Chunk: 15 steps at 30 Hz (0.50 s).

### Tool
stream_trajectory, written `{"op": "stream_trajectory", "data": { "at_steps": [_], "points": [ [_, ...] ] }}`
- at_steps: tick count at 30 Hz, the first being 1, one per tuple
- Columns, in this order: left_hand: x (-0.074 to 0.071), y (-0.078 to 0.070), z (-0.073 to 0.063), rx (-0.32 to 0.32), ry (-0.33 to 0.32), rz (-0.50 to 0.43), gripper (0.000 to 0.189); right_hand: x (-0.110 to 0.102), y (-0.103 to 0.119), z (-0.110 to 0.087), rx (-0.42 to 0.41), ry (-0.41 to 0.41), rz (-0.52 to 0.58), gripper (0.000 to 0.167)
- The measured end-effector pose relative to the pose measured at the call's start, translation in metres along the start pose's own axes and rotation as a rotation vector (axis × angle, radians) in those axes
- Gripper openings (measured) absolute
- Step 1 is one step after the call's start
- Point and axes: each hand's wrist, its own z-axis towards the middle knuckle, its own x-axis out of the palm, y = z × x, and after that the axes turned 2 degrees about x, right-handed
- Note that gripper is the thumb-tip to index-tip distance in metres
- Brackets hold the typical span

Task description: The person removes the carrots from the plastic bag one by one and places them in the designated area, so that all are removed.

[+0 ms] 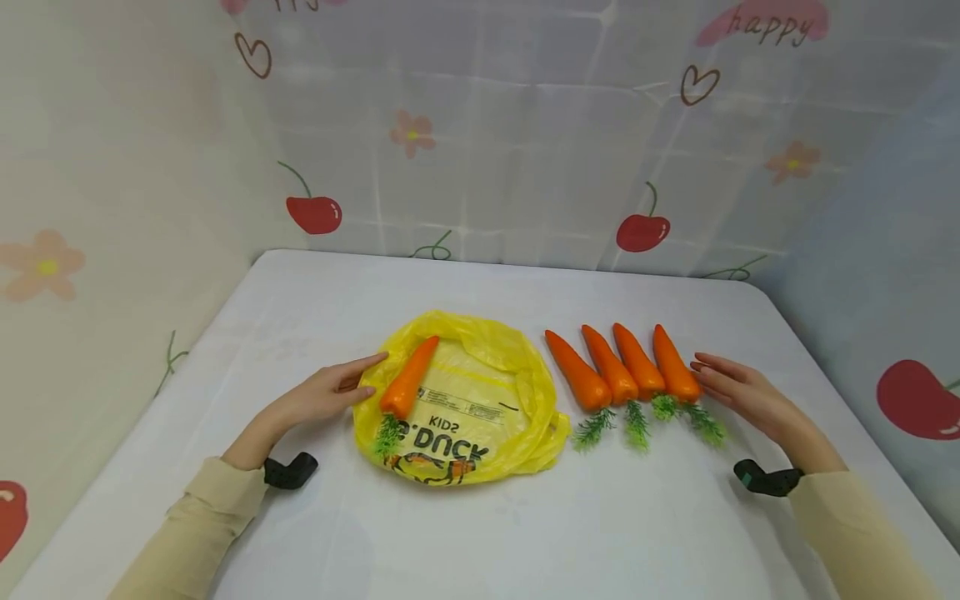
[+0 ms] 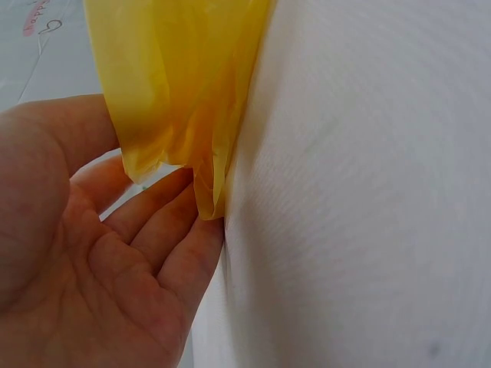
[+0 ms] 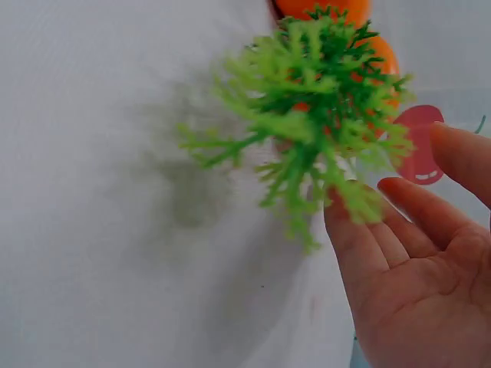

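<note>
A yellow plastic bag (image 1: 536,392) with dark print lies on the white table, its rim rolled outward into a ring. One orange carrot (image 1: 408,379) with green leaves rests on the bag's left side. Beside that rim is my left hand (image 1: 326,392), fingers loosely bent; in the left wrist view the bag's yellow edge (image 2: 180,84) hides some fingertips. Several more carrots (image 1: 633,367) lie in a row to the right of the bag, tips pointing away from me. By the rightmost one my right hand (image 1: 750,404) has its fingers extended, near the green leaves (image 3: 314,115), gripping nothing.
The white table (image 1: 480,542) runs up to a curtain (image 1: 510,167) printed with cherries, flowers and hearts at the back and sides. A black band (image 1: 291,472) is on the left wrist and another band (image 1: 767,479) on the right wrist.
</note>
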Motion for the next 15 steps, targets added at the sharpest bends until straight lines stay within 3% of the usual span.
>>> {"op": "stream_trajectory", "data": {
  "at_steps": [3, 7, 11, 15],
  "points": [
    [0.001, 0.0, 0.001, -0.002, 0.006, -0.003, 0.057, -0.006, 0.005, -0.009, -0.012, 0.007, -0.078, 0.061],
    [0.001, 0.0, 0.001, -0.001, 0.007, -0.004, 0.057, -0.004, 0.023, -0.019, -0.096, -0.05, -0.122, 0.057],
    [0.0, 0.001, 0.0, 0.011, -0.001, 0.005, 0.057, 0.008, 0.048, -0.026, -0.185, -0.123, -0.055, 0.052],
    [0.0, 0.002, 0.001, 0.019, 0.003, 0.007, 0.057, 0.025, 0.073, -0.025, -0.244, -0.129, 0.017, 0.051]
  ]
}}
